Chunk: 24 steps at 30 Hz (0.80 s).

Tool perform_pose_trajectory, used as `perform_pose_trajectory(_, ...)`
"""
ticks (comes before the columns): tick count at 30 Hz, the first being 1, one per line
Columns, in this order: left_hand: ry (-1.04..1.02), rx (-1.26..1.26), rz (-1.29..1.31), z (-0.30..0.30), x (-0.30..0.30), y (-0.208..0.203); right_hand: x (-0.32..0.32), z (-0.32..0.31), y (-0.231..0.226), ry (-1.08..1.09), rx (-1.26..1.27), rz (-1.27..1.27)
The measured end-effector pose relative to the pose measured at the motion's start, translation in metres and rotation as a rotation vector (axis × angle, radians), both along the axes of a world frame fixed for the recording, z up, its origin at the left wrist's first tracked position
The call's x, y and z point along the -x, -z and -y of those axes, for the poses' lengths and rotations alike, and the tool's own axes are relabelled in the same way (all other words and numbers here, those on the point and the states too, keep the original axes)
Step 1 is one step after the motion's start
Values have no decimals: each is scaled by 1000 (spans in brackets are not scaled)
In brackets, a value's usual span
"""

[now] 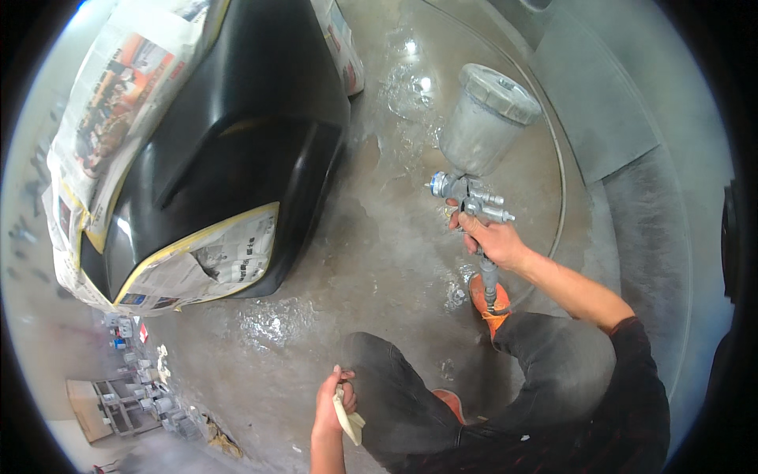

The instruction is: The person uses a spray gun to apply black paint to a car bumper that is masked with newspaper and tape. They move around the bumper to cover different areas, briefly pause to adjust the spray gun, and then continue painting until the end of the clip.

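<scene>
A paint spray gun (466, 189) is in my right hand (493, 239), whose fingers are wrapped round its handle. On top of the gun sits a large, translucent grey cup (483, 130) with a ribbed lid, tilted to the right. My left hand (332, 401) is closed on a folded pale yellow cloth (349, 419), low by my left knee. Ahead and to the left stands a glossy black vehicle body (245, 150). Newspaper (130, 95) edged with yellow tape covers its left side, and another newspaper patch (213, 268) covers a lower opening. The gun is apart from the body.
A thin air hose (562, 182) runs from the gun's base, curving up along the right. The floor (355, 276) looks wet and shiny in patches. Grey wall panels (596, 103) rise at right. Several cans (150, 391) and a wooden shelf (91, 411) stand at lower left.
</scene>
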<state>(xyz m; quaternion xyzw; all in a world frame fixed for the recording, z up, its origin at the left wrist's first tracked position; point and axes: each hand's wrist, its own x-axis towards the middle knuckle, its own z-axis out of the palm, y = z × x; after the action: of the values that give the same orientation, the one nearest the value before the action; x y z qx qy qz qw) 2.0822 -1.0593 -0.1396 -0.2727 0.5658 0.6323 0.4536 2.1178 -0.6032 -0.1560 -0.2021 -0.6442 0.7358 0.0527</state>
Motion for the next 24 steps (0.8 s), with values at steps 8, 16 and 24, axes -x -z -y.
perform_pose_trajectory(8,6,-7,76,-3,2,-1,6,8,27,64,18,-25)
perform_pose_trajectory(16,78,234,119,-31,3,-3,1,40,37,-1,59,-35)
perform_pose_trajectory(24,94,182,48,-37,4,-2,16,32,14,-20,-114,37)
